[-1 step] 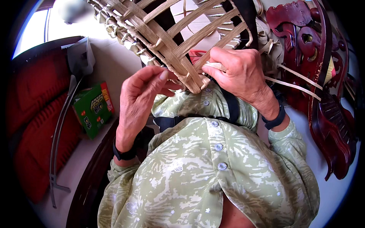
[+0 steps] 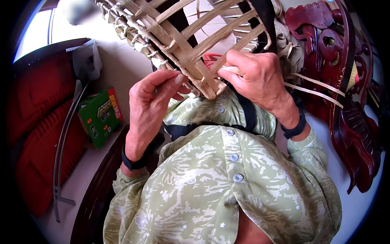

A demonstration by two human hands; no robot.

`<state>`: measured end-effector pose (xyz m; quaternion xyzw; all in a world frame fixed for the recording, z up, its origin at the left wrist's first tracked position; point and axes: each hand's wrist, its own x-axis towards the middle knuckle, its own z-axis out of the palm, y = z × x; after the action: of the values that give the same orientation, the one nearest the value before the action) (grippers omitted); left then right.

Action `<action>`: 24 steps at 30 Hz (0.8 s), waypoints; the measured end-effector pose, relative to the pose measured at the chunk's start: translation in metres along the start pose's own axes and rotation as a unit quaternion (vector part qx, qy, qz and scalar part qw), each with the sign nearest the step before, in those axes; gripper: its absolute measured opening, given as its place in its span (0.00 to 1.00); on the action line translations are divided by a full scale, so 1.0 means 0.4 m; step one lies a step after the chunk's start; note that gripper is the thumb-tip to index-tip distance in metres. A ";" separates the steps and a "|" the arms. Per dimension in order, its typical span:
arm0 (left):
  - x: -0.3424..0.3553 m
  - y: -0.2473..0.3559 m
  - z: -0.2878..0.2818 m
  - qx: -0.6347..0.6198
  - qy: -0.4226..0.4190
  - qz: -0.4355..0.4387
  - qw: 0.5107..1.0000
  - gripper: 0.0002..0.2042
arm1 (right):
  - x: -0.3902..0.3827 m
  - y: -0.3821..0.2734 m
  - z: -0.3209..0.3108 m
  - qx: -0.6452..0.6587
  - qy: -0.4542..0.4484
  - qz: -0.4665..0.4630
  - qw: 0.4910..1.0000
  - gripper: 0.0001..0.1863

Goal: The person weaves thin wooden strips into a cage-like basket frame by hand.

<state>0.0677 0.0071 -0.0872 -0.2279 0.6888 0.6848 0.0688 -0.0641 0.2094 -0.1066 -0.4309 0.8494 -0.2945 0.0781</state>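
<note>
A woven piece of flat tan strips (image 2: 195, 61) comes down from the top of the view, its narrow corner just above my lap. My right hand (image 2: 256, 77) is closed round a pale flat strip (image 2: 231, 70) beside that corner. Thumb and forefinger of my left hand (image 2: 156, 91) are pinched together at the corner's left edge. Whatever lies between those fingertips is too small to make out. White cord lashing (image 2: 153, 54) runs along the left rim of the weave.
To the right stands a carved dark red wooden chair (image 2: 345, 77), with long pale strips (image 2: 321, 92) reaching toward it. At left are a green box (image 2: 98, 116), a long-handled dustpan (image 2: 87, 61) and a red padded seat (image 2: 40, 162).
My left thumb and forefinger have come together in a pinch at the weave's edge. The right hand has shifted very slightly, still with the strip.
</note>
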 end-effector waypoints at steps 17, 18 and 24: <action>-0.036 0.000 0.115 -0.106 0.047 -0.001 0.993 0.12 | 0.034 0.006 -0.001 -0.034 -0.015 -0.019 0.999 0.15; -0.019 -0.004 0.122 -0.115 0.056 -0.007 0.992 0.12 | 0.039 0.004 -0.004 -0.046 -0.010 -0.025 0.999 0.15; 0.054 -0.050 0.128 0.012 0.096 0.080 0.992 0.11 | 0.055 0.003 -0.029 -0.119 0.043 -0.063 0.990 0.16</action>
<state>0.0457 0.0533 -0.1169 -0.2359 0.7161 0.6550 -0.0494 -0.0828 0.1978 -0.0952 -0.4768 0.8521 -0.2140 -0.0286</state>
